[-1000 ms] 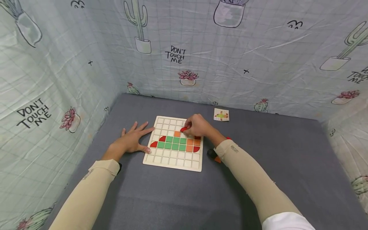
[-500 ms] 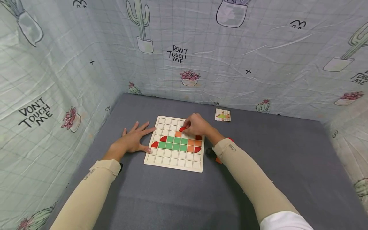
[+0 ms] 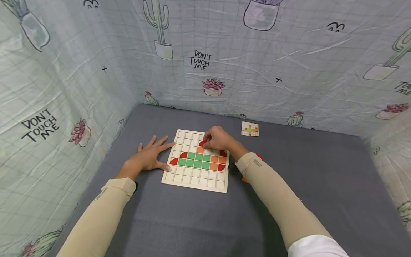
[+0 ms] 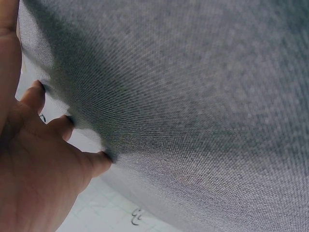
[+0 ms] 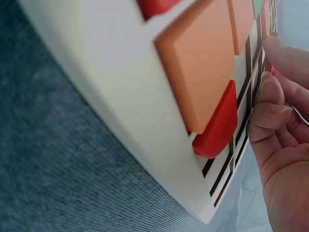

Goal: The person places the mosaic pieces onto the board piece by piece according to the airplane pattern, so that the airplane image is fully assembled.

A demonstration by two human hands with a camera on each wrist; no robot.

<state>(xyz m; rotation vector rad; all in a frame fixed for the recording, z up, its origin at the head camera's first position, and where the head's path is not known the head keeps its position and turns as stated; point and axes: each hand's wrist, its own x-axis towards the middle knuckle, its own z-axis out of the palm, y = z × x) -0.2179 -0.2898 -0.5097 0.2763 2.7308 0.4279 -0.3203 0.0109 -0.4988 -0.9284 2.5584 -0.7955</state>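
Note:
My right hand (image 3: 216, 138) pinches a red rounded-corner tile (image 3: 202, 143) between thumb and fingers. It sits over the pale gridded board (image 3: 194, 182), directly beyond a lone orange tile (image 3: 200, 150). Two rows of green tiles (image 3: 195, 160) run across the board's middle, with red rounded tiles (image 3: 173, 161) at their left end and orange squares (image 3: 214, 166) at their right. My left hand (image 3: 147, 157) lies with fingers spread, its thumb and forefinger tips at the board's left edge. In the right wrist view, a red tile (image 5: 219, 123) lies beside a large orange tile (image 5: 200, 67) near the border.
A small picture card (image 3: 249, 129) lies beyond the board to the right. Black (image 3: 235, 168), orange (image 3: 244, 180) and red pieces (image 3: 259, 156) show partly from under my right forearm. A grey cloth (image 3: 167, 221) covers the table, and patterned sheets (image 3: 179, 89) hang behind it.
My right hand has shifted slightly left across the board with the red tile, from right of the lone orange tile to just beyond it. The left hand stays put.

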